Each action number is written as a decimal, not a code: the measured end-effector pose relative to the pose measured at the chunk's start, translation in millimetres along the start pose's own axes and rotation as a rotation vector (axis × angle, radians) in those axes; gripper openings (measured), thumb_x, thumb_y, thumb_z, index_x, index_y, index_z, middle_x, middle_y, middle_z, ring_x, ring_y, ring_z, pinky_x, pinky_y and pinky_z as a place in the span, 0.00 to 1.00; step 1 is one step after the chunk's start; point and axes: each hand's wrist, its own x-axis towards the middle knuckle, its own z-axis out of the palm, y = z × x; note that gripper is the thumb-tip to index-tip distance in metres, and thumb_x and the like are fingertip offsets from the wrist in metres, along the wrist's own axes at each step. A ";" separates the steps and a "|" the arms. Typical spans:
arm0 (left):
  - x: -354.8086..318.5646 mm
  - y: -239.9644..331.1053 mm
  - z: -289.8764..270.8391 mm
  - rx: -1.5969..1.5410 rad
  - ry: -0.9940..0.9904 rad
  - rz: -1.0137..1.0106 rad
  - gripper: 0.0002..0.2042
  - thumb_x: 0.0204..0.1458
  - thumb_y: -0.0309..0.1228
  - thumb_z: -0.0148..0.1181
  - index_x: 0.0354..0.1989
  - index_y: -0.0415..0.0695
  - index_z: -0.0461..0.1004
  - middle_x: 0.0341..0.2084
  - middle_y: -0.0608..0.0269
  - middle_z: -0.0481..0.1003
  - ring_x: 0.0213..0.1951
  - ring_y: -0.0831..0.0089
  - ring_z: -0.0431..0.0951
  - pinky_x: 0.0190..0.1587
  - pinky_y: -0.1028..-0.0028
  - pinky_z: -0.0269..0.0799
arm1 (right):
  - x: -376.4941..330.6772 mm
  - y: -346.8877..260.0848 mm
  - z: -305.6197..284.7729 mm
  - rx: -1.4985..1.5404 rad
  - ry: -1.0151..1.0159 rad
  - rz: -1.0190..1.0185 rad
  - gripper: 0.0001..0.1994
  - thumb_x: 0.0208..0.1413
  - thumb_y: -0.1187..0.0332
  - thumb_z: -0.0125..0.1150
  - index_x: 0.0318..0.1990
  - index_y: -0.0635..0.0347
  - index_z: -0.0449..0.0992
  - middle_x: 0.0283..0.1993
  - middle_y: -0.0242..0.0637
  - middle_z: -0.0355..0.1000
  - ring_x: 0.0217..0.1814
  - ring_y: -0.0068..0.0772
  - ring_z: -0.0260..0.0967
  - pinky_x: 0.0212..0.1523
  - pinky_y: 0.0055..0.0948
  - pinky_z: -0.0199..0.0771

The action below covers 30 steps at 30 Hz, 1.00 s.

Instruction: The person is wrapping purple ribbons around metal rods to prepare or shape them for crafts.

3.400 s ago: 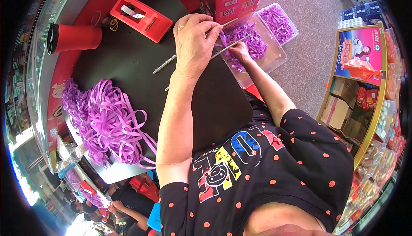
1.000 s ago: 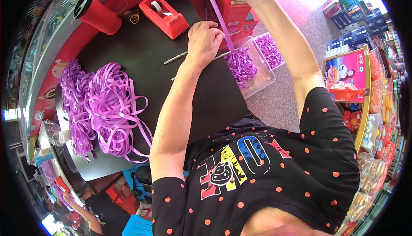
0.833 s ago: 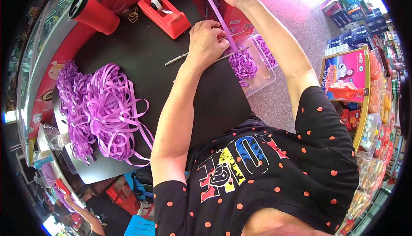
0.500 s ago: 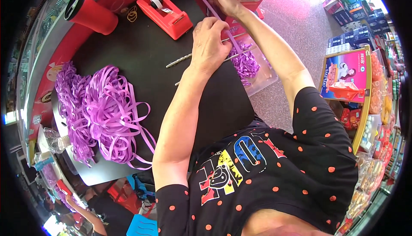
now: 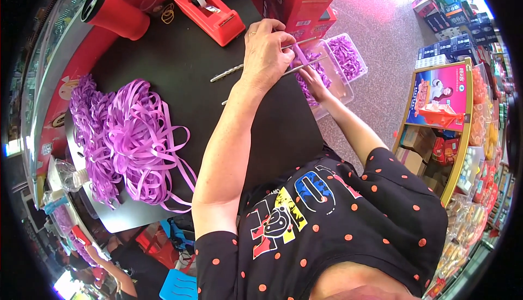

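Heap: While both my hands are over at the right edge, the tangled heap of flat, shiny purple ribbon (image 5: 143, 142) lies at the left of the black tabletop (image 5: 283, 131). Light and limp, I'd say; best drawn by one free strand, since a fistful could snag.
Tape: And here's the red block-shaped tape dispenser (image 5: 210, 14), near the top edge, untouched.
Rods: Two slim grey metal rods (image 5: 226, 73) run under my hand and out past the table edge; hard, stiff, probably smooth enough for ribbon to slide along.
Left hand: My left hand (image 5: 265, 55) is in tight, thumb and fingers drawn together, pinching, as I judge it, the ribbon against the rods.
Strip: There's the short purple ribbon strip (image 5: 299, 56), right between my hands at the rods. Featherweight, slippery, hard to break but easy to crease or twist; hold it flat across its width, near the rods.
Right hand: My right hand (image 5: 316, 85) comes in just below, fingers stretched towards the strip; whether they grip it, I can't tell.
Box: Under that, the clear plastic box (image 5: 341, 88) with small purple ribbon pieces (image 5: 324, 74); soft little things, safest scooped loosely.
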 end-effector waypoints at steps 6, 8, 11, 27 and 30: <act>5.8 0.0 2.0 0.005 -0.015 0.043 0.10 0.35 0.25 0.64 0.30 0.48 0.82 0.43 0.62 0.72 0.50 0.59 0.67 0.55 0.63 0.62 | -103.4 -79.0 -18.7 0.166 0.107 0.228 0.16 0.66 0.64 0.44 0.56 0.61 0.68 0.43 0.31 0.74 0.50 0.20 0.66 0.56 0.23 0.60; 6.6 -0.4 2.5 0.017 -0.028 0.058 0.10 0.37 0.25 0.63 0.31 0.47 0.81 0.44 0.60 0.72 0.50 0.58 0.67 0.54 0.64 0.64 | -120.0 -102.2 -21.7 0.148 0.128 0.244 0.16 0.66 0.65 0.44 0.56 0.62 0.67 0.42 0.31 0.74 0.50 0.20 0.66 0.55 0.22 0.60; 6.6 0.5 0.2 0.024 -0.034 0.061 0.10 0.38 0.25 0.63 0.32 0.47 0.81 0.44 0.60 0.72 0.51 0.59 0.67 0.55 0.64 0.64 | -133.9 -140.7 -22.7 0.102 0.110 0.209 0.16 0.65 0.66 0.43 0.56 0.63 0.66 0.41 0.32 0.74 0.48 0.20 0.67 0.55 0.23 0.60; 5.8 -1.0 -0.9 -0.004 -0.078 0.020 0.11 0.38 0.25 0.63 0.34 0.46 0.81 0.45 0.59 0.72 0.51 0.59 0.67 0.56 0.64 0.63 | -141.6 -262.3 -20.6 -0.532 0.118 -0.040 0.12 0.62 0.70 0.50 0.49 0.68 0.70 0.41 0.39 0.76 0.45 0.25 0.70 0.47 0.25 0.67; 5.8 -0.8 -0.7 0.001 -0.076 0.030 0.11 0.38 0.25 0.63 0.34 0.46 0.81 0.45 0.59 0.72 0.51 0.59 0.67 0.56 0.64 0.63 | -123.8 -276.7 -20.1 -0.239 0.099 -0.042 0.13 0.62 0.70 0.50 0.51 0.66 0.69 0.39 0.38 0.76 0.43 0.24 0.71 0.47 0.25 0.67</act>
